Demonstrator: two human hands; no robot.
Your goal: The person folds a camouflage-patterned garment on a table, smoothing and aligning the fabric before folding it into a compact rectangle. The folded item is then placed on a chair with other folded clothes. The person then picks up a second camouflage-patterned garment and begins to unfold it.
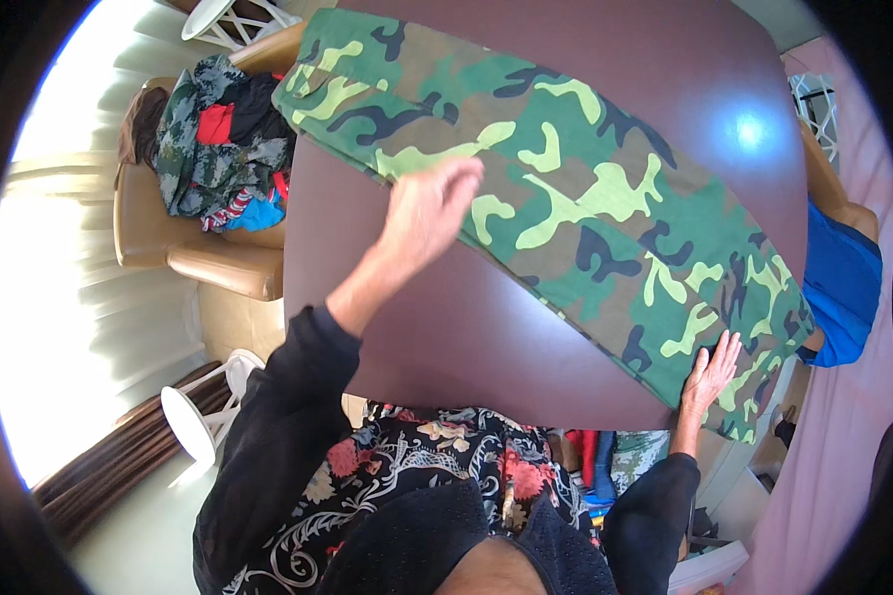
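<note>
A camouflage-print cloth garment (558,186), seemingly trousers folded lengthwise, lies diagonally across the dark brown table (387,327). Its far-left end is near a chair, and its right end hangs past the table's edge. My left hand (431,212) is over the garment's near edge, left of its middle, fingers loosely bent and slightly blurred; no cloth shows pinched in it. Toward the right end, my right hand (711,372) rests flat on the fabric with its fingers extended.
On the left, a tan armchair (219,264) holds a heap of clothes (219,160). Blue cloth (841,290) covers part of another tan chair at the right. More folded clothes (603,465) lie below the table's near edge. A white stool (190,424) stands lower left.
</note>
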